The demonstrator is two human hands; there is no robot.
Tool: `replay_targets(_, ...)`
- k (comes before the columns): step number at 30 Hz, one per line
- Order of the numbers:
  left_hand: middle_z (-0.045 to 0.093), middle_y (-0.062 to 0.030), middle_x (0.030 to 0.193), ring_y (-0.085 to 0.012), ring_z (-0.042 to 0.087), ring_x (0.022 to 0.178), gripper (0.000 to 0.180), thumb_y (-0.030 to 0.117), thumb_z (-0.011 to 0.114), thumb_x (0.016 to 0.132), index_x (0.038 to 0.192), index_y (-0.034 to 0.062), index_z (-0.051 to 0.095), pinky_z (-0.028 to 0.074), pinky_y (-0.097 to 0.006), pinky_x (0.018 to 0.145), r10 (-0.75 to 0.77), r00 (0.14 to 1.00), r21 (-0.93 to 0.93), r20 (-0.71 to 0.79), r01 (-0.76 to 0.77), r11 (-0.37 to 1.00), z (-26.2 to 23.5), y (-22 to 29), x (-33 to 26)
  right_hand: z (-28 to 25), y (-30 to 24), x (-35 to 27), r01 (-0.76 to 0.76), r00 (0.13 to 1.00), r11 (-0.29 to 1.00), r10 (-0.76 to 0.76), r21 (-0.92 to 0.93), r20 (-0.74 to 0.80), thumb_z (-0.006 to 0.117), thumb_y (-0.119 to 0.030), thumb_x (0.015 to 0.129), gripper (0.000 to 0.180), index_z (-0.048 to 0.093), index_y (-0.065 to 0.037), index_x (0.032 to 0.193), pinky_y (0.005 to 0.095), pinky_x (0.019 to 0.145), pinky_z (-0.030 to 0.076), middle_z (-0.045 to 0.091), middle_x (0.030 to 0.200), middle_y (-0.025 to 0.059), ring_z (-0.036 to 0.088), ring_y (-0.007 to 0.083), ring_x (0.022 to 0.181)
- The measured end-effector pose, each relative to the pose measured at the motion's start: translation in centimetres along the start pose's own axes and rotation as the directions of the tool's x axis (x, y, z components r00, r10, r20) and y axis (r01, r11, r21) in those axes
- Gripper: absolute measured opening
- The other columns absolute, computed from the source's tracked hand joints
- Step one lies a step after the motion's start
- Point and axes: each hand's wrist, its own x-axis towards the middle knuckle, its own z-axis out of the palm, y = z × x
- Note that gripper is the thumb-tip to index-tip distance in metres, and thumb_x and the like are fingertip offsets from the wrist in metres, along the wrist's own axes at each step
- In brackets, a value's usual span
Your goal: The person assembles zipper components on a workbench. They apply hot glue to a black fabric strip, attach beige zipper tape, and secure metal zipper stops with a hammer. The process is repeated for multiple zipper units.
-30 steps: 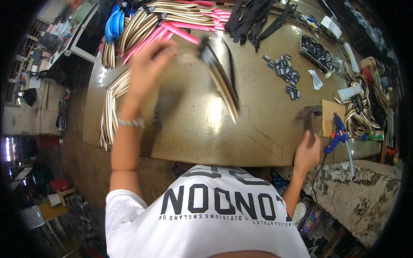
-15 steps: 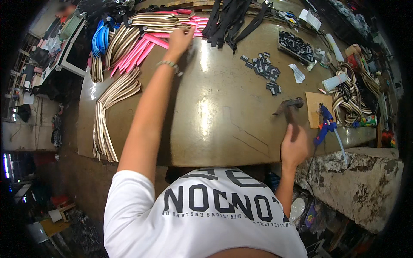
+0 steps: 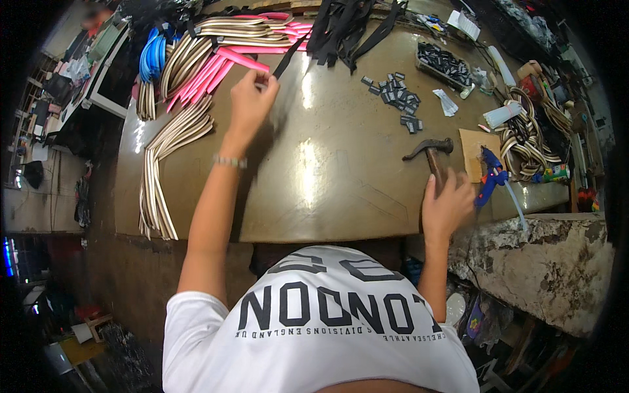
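White paper sheet (image 3: 466, 23): flat, rectangular, with dark print, at the table's far edge, well beyond the right hand (image 3: 447, 204).
Small crumpled white wrapper (image 3: 447, 102): on the table, beyond the right hand, beside grey metal pieces.
Green and yellow printed can (image 3: 555, 173): lying on its side, right of the right hand.

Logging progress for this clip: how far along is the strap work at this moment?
Done: bundles of striped straps and pink straps lie sorted along the bench. In hand: the left hand pinches the end of one black strap; the right hand grips a hammer resting on the bench. Left: a heap of black straps and loose dark metal pieces.
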Motion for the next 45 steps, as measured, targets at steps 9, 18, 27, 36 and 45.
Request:
replay_targets(9,0.064,-0.0120,0.091,-0.0278,0.062,0.082,0.029,-0.007,0.072,0.074,0.101,0.0021,0.068,0.051,-0.035,0.069,0.521,0.842,0.079,0.143,-0.534,0.842,-5.6,6.2,-16.0,1.5,-14.9,1.1,-0.978,0.144,-0.034,-0.826,0.207,0.545,0.063,-0.034,0.097,0.036,0.063,0.001,0.109,0.0173,0.046,0.037,0.060,0.083,0.0029,0.050,0.0046,0.059)
replay_targets(18,0.061,-0.0117,0.098,-0.0269,0.060,0.090,0.034,-0.001,0.063,0.071,0.106,0.0001,0.066,0.053,-0.035,0.077,0.421,0.736,-0.030,0.530,-0.480,0.877,-6.8,5.8,-23.5,10.5,-17.7,12.5,-0.701,0.329,0.230,-0.735,0.675,0.592,0.072,-0.021,0.091,0.022,0.067,-0.003,0.103,0.0133,0.059,0.048,0.066,0.082,-0.0020,0.059,0.0017,0.070)
replay_targets(27,0.058,-0.0112,0.101,-0.0260,0.057,0.096,0.030,0.000,0.060,0.077,0.107,-0.0018,0.063,0.053,-0.034,0.081,0.370,0.737,-0.040,0.565,-0.424,0.905,-6.4,5.5,-24.1,16.9,-22.2,11.7,0.161,0.853,0.344,-0.520,0.925,0.045,0.076,-0.034,0.080,0.037,0.073,0.001,0.091,0.0375,0.072,0.050,0.069,0.083,0.0164,0.066,0.0297,0.079)
replay_targets(36,0.058,-0.0154,0.110,-0.0340,0.055,0.099,0.037,0.005,0.065,0.086,0.122,0.0050,0.062,0.046,-0.042,0.088,0.279,0.886,-0.023,0.371,-0.292,0.956,-7.0,4.8,-21.9,4.9,-12.7,6.7,0.045,0.845,0.457,-0.492,0.888,0.210,0.065,-0.047,0.089,0.054,0.065,-0.001,0.117,0.0380,0.088,0.051,0.067,0.111,0.0207,0.066,0.0336,0.095)
replay_targets(45,0.027,-0.0162,0.156,-0.0459,0.019,0.144,0.067,0.054,0.072,0.076,0.138,0.0323,0.056,0.016,-0.063,0.114,0.105,0.838,0.361,0.536,-0.340,0.868,-5.2,4.0,-20.0,1.7,14.0,0.5,-0.523,0.835,0.843,0.475,0.130,0.279,0.076,-0.048,0.083,0.051,0.061,0.001,0.082,0.0279,0.070,0.044,0.054,0.082,0.0059,0.052,0.0146,0.079)
